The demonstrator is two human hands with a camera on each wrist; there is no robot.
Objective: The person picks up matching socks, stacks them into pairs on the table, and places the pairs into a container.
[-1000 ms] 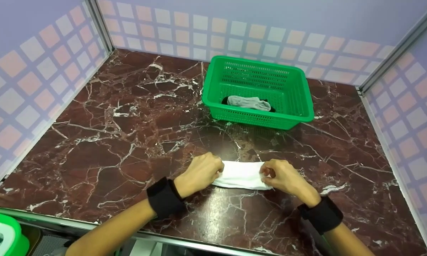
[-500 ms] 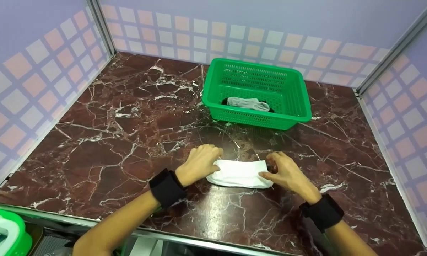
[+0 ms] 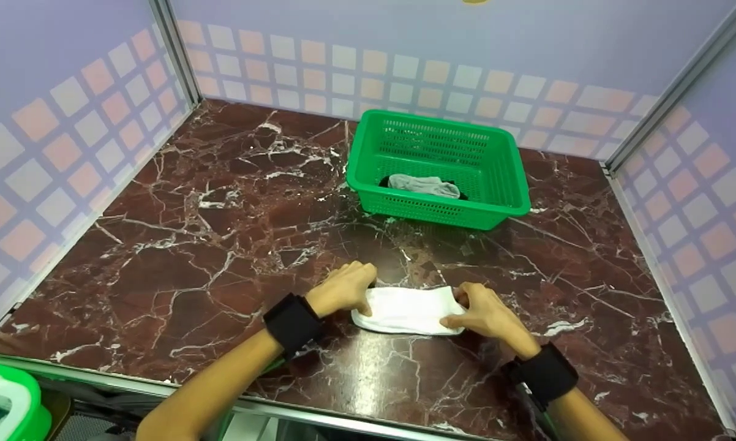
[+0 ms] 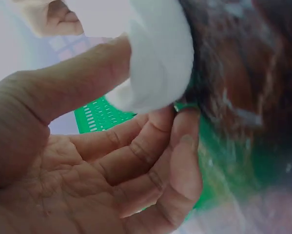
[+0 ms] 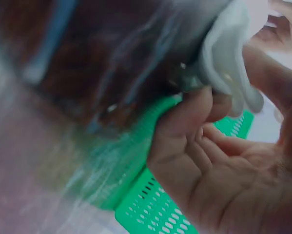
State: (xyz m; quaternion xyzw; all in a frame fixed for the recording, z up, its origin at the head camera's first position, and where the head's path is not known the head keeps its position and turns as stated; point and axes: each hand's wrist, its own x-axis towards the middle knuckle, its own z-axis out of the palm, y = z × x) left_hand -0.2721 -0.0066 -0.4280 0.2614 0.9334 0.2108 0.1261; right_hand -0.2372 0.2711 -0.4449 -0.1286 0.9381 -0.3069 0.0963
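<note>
A white sock lies flat and sideways on the dark marbled table, close in front of the person. At its rounded left end the left hand pinches it, thumb on top and fingers at the far edge. The left wrist view shows that thumb pressed on the white cloth, the other fingers curled beneath. The right hand pinches the other end. In the right wrist view the sock's open cuff gapes between thumb and fingers.
Behind the hands stands a green perforated basket holding a grey sock and something black under it. Tiled-pattern panels enclose the table on three sides. A green and white container sits below the front edge at left.
The sock's rounded left end has come into sight as the left hand shifted its hold. The right thumb has moved slightly inward over the cuff end. The head view has tilted up a little.
</note>
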